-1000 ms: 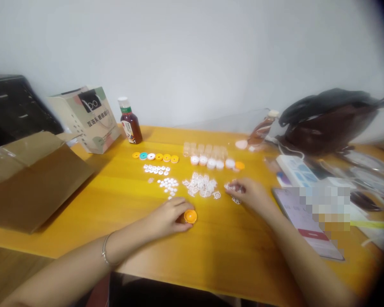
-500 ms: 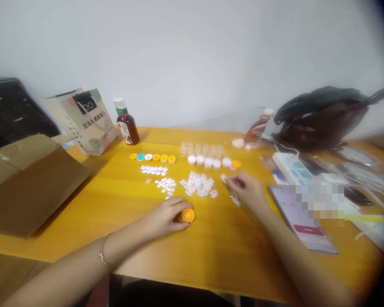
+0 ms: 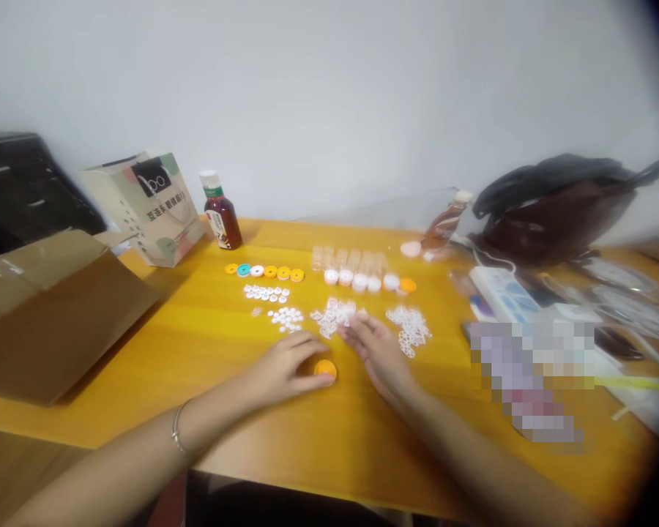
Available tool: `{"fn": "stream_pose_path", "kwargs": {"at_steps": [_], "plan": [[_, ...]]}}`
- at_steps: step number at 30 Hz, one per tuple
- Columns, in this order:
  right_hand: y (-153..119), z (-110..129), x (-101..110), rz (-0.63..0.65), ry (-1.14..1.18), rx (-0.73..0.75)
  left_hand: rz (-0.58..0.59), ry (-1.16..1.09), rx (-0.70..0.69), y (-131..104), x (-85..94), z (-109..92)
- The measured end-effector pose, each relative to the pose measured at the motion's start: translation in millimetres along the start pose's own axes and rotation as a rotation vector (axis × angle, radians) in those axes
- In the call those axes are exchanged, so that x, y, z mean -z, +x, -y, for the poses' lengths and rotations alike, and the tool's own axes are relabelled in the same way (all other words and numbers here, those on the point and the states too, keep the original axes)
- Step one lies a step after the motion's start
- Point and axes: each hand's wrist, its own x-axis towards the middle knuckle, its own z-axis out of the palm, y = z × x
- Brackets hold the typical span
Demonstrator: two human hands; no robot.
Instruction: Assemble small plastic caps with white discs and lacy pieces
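Note:
My left hand curves round a small orange cap on the table, its thumb overlapping the cap's near edge. My right hand is pinched at the near side of a pile of white openwork plastic pieces; whatever lies between its fingertips is too blurred to make out. A second pile of such pieces lies right of that hand. Small white discs are scattered beyond my left hand, with rows of white round pieces behind them.
Orange, teal and white ring-shaped caps form a row farther back. Clear small cups stand behind white caps. A brown bottle, paper bag and cardboard box are at left; a power strip and dark bag at right.
My right hand has moved left and nearer to me, from beside the right pile to the middle pile, uncovering the right pile. The orange cap's hollow side faced up before; now its orange top shows.

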Motion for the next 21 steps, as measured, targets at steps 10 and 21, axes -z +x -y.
{"fn": "stream_pose_path", "kwargs": {"at_steps": [10,21], "plan": [[0.3,-13.8,10.4,-0.024,-0.036,-0.012,-0.036,0.249,-0.177,29.8,3.4,37.1],[-1.3,-13.5,9.5,0.014,-0.085,-0.036,-0.11,0.118,-0.188,31.9,-1.6,33.8]]}}
